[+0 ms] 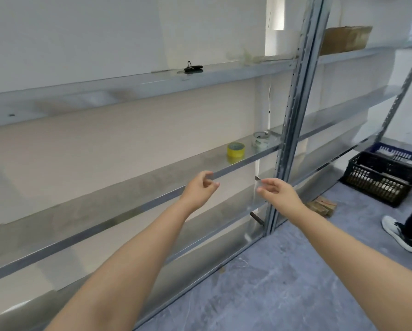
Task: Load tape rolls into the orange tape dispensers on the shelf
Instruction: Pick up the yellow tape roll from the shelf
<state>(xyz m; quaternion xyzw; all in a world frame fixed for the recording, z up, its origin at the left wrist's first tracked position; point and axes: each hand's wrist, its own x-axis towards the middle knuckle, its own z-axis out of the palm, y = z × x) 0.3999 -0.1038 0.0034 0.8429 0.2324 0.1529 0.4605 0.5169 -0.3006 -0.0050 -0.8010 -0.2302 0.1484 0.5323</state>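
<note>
A yellow tape roll (235,150) stands on the middle metal shelf (133,187), towards its right end. Further right, beside the upright post, sits a clear tape roll (262,139). No orange dispenser is in view. My left hand (201,187) hovers at the shelf's front edge, below and left of the yellow roll, with its fingers loosely curled and nothing seen in them. My right hand (279,192) is held out a little to the right at the same height. A faint see-through strip seems to hang at its fingertips, too blurred to be sure.
A bunch of keys (191,68) lies on the upper shelf. A cardboard box (346,39) sits on the top right shelf. A black crate (381,177) and a blue crate (401,154) stand on the floor at right, near another person's shoe (401,235).
</note>
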